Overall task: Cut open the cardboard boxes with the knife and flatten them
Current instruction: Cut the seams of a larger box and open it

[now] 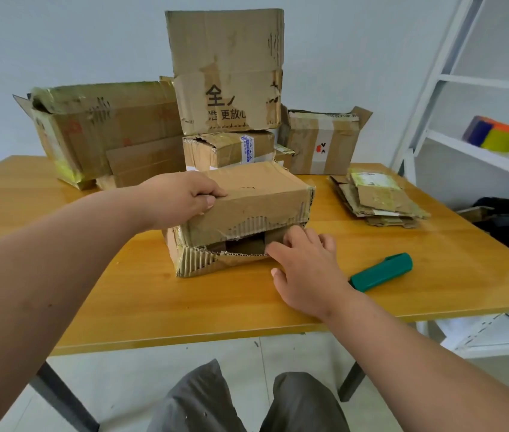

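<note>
The box sat at the middle of the desk, its near side already torn open. The left hand gripped the box's top left edge, fingers curled over it, likely to steady it. The right hand lay at the box's lower right corner, fingers loosely spread and holding nothing, probing the gap. The knife rested right of the box, set aside. Behind the box stood uncut boxes; a flattened pile lay to the box's right.

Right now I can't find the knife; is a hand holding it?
No, the green knife lies on the table beside the right hand, untouched.
</note>
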